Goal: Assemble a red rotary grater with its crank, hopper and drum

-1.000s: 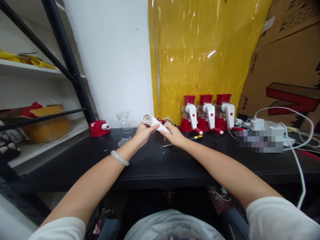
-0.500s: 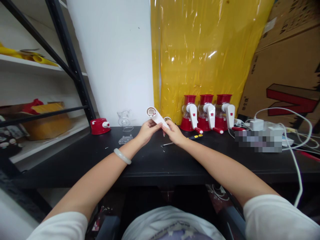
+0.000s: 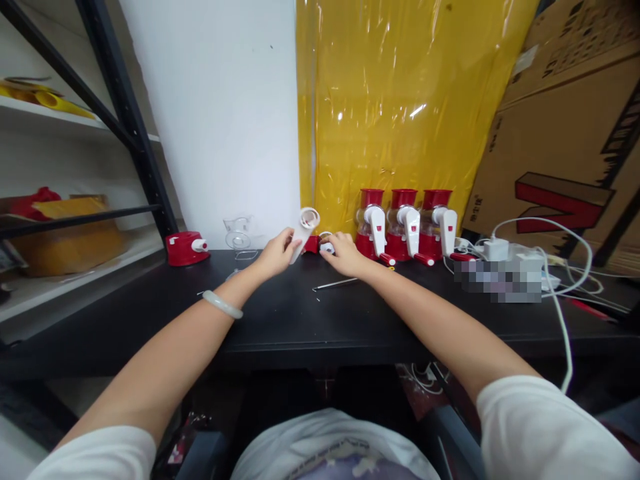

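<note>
My left hand (image 3: 278,255) is closed around a white plastic crank arm (image 3: 303,233), holding it tilted above the table with its round hollow end up. To its right, my right hand (image 3: 346,253) reaches forward with bent fingers and thumb about a small white part (image 3: 327,247). A red piece (image 3: 313,244) sits behind, between the two hands, partly hidden. A screwdriver (image 3: 336,285) lies on the black table just below my right hand, its handle mostly covered by my forearm.
Three red-and-clear rotary graters (image 3: 404,223) with white cranks stand at the back right. A red base (image 3: 187,249) and clear plastic parts (image 3: 242,239) are on the left. White cables and chargers (image 3: 496,250) crowd the right side, before a large cardboard box (image 3: 560,147).
My right hand has let go of the crank arm and moved to the small white part behind. My left hand keeps the crank arm, now tipped the other way. The view has shifted slightly.
</note>
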The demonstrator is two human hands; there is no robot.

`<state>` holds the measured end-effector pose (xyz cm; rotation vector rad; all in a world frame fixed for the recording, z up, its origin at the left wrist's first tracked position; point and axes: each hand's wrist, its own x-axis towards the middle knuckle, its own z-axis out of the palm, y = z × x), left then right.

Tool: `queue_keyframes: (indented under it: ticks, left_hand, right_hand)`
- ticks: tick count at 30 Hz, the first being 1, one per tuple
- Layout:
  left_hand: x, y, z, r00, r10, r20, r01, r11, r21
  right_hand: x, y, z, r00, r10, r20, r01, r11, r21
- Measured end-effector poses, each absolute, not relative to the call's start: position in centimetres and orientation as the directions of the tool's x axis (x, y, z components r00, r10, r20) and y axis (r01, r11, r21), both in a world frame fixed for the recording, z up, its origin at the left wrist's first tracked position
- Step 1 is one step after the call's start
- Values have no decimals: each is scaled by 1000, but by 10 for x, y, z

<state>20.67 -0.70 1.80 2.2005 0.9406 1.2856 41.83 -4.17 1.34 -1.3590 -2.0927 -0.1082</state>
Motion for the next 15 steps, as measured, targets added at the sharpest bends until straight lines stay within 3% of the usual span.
queue_keyframes:
  ticks: [3, 5, 9, 15]
  left_hand:
    - [202, -11, 17, 456, 682, 572, 621, -704, 344]
    - [202, -15, 17, 501, 690, 522, 692, -682, 237]
    - [202, -20, 16, 558, 755, 345, 780, -619, 94]
    - [196, -17, 15, 554, 802, 225, 823, -568, 1]
  right_hand:
    - [435, -48, 22, -417, 807, 418, 849, 510, -139]
    - [450, -55, 18, -446, 840, 310, 864, 494, -96]
    - [478, -67, -6, -385, 916, 116, 923, 384, 24]
    - [495, -71, -20, -229, 966, 116, 967, 212, 141]
